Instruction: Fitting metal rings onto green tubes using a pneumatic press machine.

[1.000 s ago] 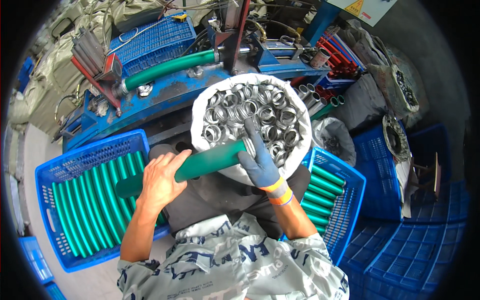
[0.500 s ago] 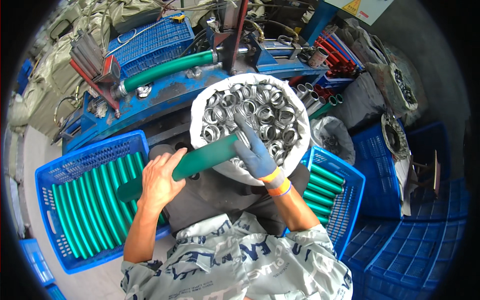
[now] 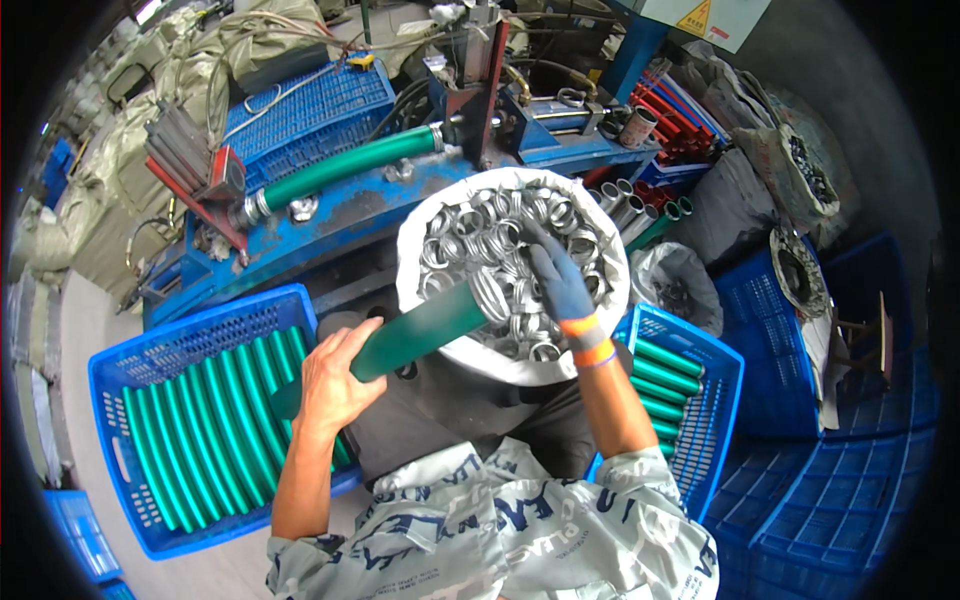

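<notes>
Presently: left hand (image 3: 335, 385) closed around green hose (image 3: 420, 330), held over lap; gloved right hand (image 3: 555, 280) reaching into white sack (image 3: 415, 290) of metal rings (image 3: 470, 235), grip unclear; blue crates (image 3: 120, 400) either side.

Left side: blue crate (image 3: 200, 330) packed with green hoses (image 3: 215, 420).
Right side: second hose crate (image 3: 700, 400).
Ahead: white sack rim (image 3: 420, 215), then blue press machine (image 3: 400, 190).
Open room: above the metal rings (image 3: 480, 250).

One head-worn fisheye view looks steeply down, close over lap and workbench (image 3: 330, 215).
</notes>
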`<state>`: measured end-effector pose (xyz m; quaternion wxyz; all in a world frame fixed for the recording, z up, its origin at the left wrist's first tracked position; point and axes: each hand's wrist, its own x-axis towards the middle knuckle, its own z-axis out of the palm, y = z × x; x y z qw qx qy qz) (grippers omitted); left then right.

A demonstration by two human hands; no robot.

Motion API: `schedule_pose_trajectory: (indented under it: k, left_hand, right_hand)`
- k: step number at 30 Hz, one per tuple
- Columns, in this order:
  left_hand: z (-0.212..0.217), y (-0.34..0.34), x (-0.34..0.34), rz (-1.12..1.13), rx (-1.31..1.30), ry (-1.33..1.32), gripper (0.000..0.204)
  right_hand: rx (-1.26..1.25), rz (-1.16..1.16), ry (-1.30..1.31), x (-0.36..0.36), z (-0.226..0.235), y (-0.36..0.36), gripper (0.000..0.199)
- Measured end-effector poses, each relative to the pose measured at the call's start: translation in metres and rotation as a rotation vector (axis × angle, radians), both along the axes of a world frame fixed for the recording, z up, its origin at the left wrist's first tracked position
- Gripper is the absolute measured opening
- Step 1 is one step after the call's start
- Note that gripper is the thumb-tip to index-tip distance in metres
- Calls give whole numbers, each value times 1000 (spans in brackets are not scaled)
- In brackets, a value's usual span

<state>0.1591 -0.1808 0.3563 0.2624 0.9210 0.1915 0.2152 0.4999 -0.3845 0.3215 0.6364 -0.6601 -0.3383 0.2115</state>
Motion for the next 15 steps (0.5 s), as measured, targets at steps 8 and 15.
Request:
schedule_pose_trajectory:
  k: [8, 15]
  left_hand:
    - [18, 3, -13, -30, -272, -161, 64]
    - [19, 3, -14, 143, -1108, -801, 64]
  right_hand:
    - [-937, -113, -1303, 96, -95, -1, 30]
    - [-56, -71, -329, 9, -38, -26, 41]
